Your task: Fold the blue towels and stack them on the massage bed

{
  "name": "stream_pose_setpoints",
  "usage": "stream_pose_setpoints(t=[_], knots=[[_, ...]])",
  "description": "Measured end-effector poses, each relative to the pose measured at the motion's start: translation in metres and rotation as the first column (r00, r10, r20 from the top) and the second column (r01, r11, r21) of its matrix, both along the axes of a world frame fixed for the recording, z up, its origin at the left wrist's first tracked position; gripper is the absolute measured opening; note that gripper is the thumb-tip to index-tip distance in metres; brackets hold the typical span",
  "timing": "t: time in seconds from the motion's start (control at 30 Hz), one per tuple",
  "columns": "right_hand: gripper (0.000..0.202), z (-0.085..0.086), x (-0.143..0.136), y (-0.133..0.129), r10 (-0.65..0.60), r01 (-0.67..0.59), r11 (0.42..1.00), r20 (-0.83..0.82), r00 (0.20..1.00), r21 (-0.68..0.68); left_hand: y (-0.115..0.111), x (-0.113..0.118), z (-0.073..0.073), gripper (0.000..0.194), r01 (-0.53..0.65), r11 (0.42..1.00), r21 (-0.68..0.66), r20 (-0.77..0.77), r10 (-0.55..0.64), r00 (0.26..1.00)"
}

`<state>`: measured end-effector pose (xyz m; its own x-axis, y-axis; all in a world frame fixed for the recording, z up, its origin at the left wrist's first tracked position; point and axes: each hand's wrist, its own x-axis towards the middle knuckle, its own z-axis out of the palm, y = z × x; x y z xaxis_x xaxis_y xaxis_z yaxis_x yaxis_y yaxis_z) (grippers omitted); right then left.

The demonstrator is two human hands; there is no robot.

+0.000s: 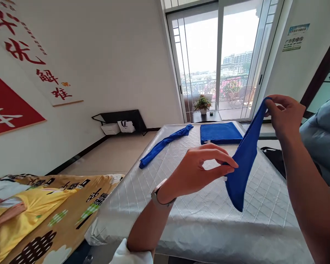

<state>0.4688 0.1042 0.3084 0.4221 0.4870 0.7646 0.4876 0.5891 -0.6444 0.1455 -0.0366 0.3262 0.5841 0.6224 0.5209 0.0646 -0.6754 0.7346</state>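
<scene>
A blue cloth [246,157] hangs in the air between my two hands, over the near right part of the mattress. My left hand [200,167], with a watch at the wrist, pinches its lower left edge between thumb and fingertips. Higher up on the right, my right hand [286,112] grips the cloth's top corner. On the mattress [200,205], in its shiny silver quilted cover, lie a long rolled blue cloth [165,145] at the far left and a flat, neatly folded stack of blue cloth [221,132] at the far end.
To the left, a person in yellow [44,205] lies on a bed with a patterned brown sheet [96,183]. A potted plant [202,103] stands on a small table before the glass door. Boxes and a bag [126,127] rest by the wall. A grey padded bundle [323,139] sits at right.
</scene>
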Motion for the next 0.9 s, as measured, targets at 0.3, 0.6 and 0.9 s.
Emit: stream_pose_setpoints(t=[0.3,0.6,0.9], knots=[[0.025,-0.051,-0.108,0.089,0.166,-0.141,0.965,0.101,0.981,-0.222,0.033,-0.047,-0.092,0.027,-0.258,0.936,-0.238,-0.034,0.258,0.966],[0.023,-0.214,-0.220,0.053,0.702,-0.336,0.675,0.431,0.567,-0.657,0.060,-0.157,-0.271,0.032,-0.700,0.587,-0.406,-0.363,0.599,0.714],[0.028,-0.272,-0.055,-0.096,0.695,-0.128,0.613,0.454,0.558,-0.780,0.031,-0.174,-0.283,0.029,-0.704,0.643,-0.301,-0.201,0.679,0.706]])
